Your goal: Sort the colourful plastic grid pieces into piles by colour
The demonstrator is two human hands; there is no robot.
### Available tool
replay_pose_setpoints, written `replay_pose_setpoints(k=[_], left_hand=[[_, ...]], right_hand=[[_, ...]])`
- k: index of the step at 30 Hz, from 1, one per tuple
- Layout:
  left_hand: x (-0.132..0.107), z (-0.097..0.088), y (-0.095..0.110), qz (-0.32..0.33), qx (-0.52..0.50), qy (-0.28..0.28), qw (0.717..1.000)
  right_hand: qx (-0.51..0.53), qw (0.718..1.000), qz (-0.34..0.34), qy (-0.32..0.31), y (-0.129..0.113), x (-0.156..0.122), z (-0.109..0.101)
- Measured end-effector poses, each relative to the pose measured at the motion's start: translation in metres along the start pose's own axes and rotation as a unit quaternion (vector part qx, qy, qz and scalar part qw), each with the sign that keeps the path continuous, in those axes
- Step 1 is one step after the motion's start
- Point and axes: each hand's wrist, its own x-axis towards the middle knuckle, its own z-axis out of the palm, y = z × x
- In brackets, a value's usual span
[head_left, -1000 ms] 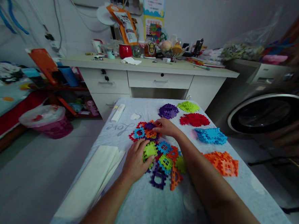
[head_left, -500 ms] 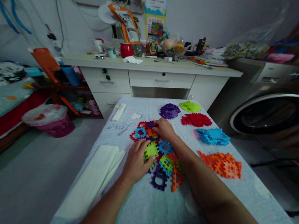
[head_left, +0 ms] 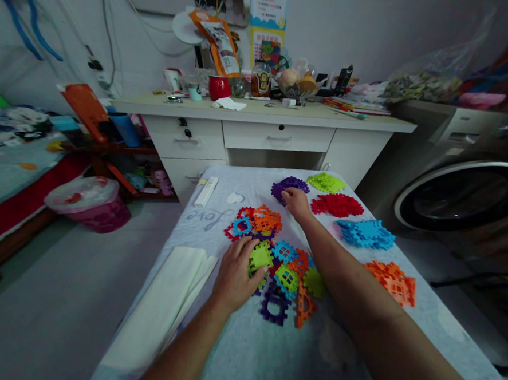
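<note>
My right hand (head_left: 296,203) is at the purple pile (head_left: 289,188), its fingertips pinched on a purple interlocking building piece that blends into the pile. My left hand (head_left: 237,271) rests at the left side of the mixed heap of pieces, its thumb and fingers around a lime green building piece (head_left: 260,257). About it lie a blue window piece (head_left: 285,251), a purple frame piece (head_left: 275,305), and orange pieces (head_left: 268,219) farther back. Single-colour piles stand along the right: lime green (head_left: 326,182), red (head_left: 337,205), blue (head_left: 366,234) and orange (head_left: 395,284).
A folded white cloth (head_left: 158,310) and a white box (head_left: 206,192) lie on the table's left side. Behind the table stands a cluttered desk (head_left: 249,113). A washing machine (head_left: 454,160) is at the right, a pink bin (head_left: 87,205) at the left.
My right hand has moved from the mixed heap away to the purple pile, taking a purple piece along and uncovering orange pieces. My left hand has stayed on the lime green piece.
</note>
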Motion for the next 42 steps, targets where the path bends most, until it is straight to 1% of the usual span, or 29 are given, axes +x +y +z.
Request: replay_pose_setpoints(k=[2,4,9,12,15,17,19,22,23,25,27,30,35,39,42], left_hand=[[0.000,0.000,0.000,-0.001,-0.001,-0.002,1.000],[-0.001,0.001,-0.001,-0.002,-0.001,-0.003,1.000],[-0.001,0.002,-0.002,0.000,0.002,-0.005,1.000],[0.000,0.002,-0.002,-0.001,0.004,-0.008,1.000],[0.000,0.001,-0.001,0.000,0.003,-0.010,1.000],[0.000,0.001,-0.001,0.001,0.003,-0.009,1.000],[0.000,0.000,-0.001,0.004,0.003,-0.008,1.000],[0.000,-0.001,0.001,0.010,-0.002,-0.005,1.000],[0.000,-0.001,0.001,0.011,-0.004,-0.003,1.000],[0.000,-0.002,0.002,0.011,-0.009,0.001,1.000],[-0.001,-0.002,0.002,0.009,-0.014,0.005,1.000],[-0.002,-0.001,0.002,0.003,-0.021,0.014,1.000],[-0.001,-0.002,0.000,-0.011,-0.015,0.030,0.999],[0.000,-0.003,0.000,-0.016,-0.004,0.037,0.999],[0.000,-0.003,0.000,-0.013,0.001,0.036,0.999]], right_hand=[[0.075,0.995,0.069,0.000,0.000,0.008,0.007],[0.121,0.986,0.111,0.001,-0.002,0.015,0.014],[0.161,0.976,0.145,0.008,-0.009,0.027,0.024],[0.174,0.972,0.155,0.026,-0.012,0.027,0.022],[0.181,0.971,0.154,0.038,-0.012,0.020,0.018],[0.177,0.974,0.136,0.027,-0.011,0.012,0.013],[0.152,0.983,0.103,-0.003,-0.010,0.000,0.007],[0.049,0.996,0.027,-0.067,-0.009,-0.020,-0.004],[0.004,0.996,-0.006,-0.093,-0.009,-0.027,-0.007],[-0.070,0.984,-0.069,-0.146,-0.010,-0.040,-0.011],[-0.113,0.971,-0.114,-0.179,-0.010,-0.052,-0.011],[-0.154,0.959,-0.150,-0.183,-0.008,-0.063,-0.005],[-0.204,0.939,-0.189,-0.200,-0.005,-0.066,0.006],[-0.216,0.940,-0.185,-0.187,-0.007,-0.069,0.006],[-0.203,0.941,-0.209,-0.175,-0.011,-0.074,0.005]])
